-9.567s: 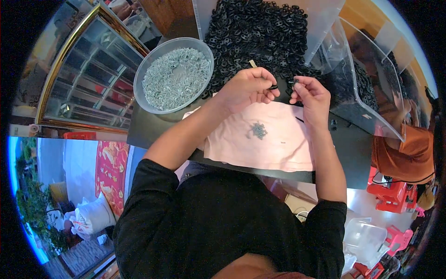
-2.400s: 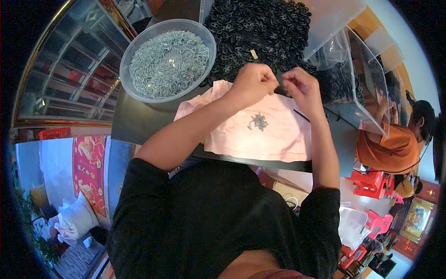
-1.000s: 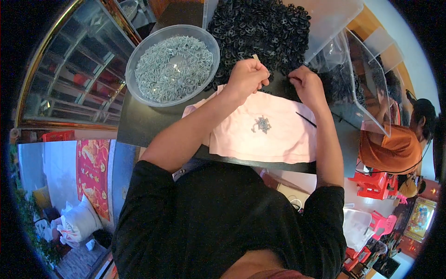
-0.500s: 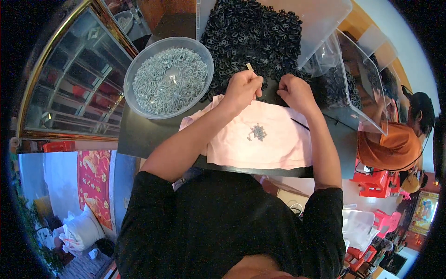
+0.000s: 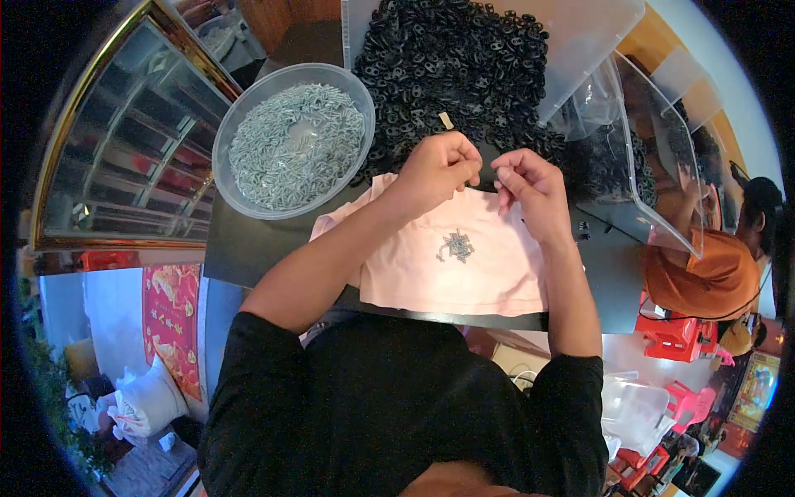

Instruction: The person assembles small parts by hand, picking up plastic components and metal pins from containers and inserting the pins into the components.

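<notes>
My left hand (image 5: 445, 172) is closed in a pinch above the far edge of a pale pink cloth (image 5: 397, 286). Facing it, a little to the right, my right hand (image 5: 537, 189) has thumb and fingertips drawn together. Whatever is between the fingers of either hand is too small to make out. A little heap of silvery screws (image 5: 457, 246) rests on the cloth, nearer to me than both hands. Just beyond my hands spreads a big pile of small black plastic pieces with holes (image 5: 451, 70). A short tan strip (image 5: 446, 121) shows on the pile past my left hand.
A clear round bowl (image 5: 222, 157) full of silvery screws stands at the left of the dark table (image 5: 248, 248). Clear plastic bins (image 5: 592, 37) border the black pile. Several small dark bits (image 5: 585, 228) lie right of the cloth. A person in orange (image 5: 704, 269) sits at the right.
My right hand has come back from the edge of the black pile and turned its fingers toward my left hand. The view has shifted slightly.
</notes>
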Tool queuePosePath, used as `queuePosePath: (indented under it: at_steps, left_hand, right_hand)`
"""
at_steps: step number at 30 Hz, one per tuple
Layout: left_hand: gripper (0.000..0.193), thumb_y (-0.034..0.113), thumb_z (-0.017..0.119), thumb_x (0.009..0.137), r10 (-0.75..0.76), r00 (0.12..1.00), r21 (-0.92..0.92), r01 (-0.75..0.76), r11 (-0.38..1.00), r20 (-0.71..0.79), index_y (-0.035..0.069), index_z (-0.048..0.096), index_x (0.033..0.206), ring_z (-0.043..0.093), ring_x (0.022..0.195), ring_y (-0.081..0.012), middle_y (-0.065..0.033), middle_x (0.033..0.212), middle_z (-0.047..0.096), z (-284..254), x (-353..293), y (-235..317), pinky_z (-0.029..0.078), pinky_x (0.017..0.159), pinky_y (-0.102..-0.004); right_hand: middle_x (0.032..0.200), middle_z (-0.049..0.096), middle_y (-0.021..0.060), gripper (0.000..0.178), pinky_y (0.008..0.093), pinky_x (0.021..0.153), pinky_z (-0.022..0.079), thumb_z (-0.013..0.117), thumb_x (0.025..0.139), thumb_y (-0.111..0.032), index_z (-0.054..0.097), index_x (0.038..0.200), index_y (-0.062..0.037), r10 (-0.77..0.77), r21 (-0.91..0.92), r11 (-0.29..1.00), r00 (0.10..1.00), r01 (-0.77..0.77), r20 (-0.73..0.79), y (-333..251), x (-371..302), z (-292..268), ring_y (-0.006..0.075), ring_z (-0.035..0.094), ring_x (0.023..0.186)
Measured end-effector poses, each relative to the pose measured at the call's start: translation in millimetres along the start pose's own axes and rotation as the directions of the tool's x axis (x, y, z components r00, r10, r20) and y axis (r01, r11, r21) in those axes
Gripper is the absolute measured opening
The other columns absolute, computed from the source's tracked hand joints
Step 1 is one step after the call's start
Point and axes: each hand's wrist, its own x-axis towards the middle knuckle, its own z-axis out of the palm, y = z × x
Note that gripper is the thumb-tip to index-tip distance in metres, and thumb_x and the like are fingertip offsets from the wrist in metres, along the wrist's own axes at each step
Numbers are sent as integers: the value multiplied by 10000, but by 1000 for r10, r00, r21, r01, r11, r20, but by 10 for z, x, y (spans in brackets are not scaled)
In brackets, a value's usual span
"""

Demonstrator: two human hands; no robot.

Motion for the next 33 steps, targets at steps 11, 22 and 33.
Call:
queuePosePath:
  at_steps: [11,22,33]
  left_hand:
    - [85,105,541,823,27,999,-27,-26,999,35,21,533,815,492,531,-53,-37,662,583,5,-32,92,382,432,-185]
    - [91,100,519,836,73,987,-166,-49,985,142,15,526,806,486,531,-52,-47,673,578,-7,-43,85,377,439,-177]
    - [84,89,524,836,64,992,-147,-47,988,112,13,527,799,484,535,-48,-39,670,569,5,-49,84,381,446,-172]
  right_hand:
    - [788,561,67,188,222,522,466,520,792,67,568,972,46,-143,189,972,989,137,20,-8,-11,33,123,546,581]
    - [839,552,95,186,213,521,467,521,771,100,598,937,68,-268,91,960,963,265,22,8,-24,63,122,547,583]
    - [860,549,97,186,205,536,463,539,769,100,594,944,65,-303,-5,953,953,303,-8,-16,-62,100,118,553,601]
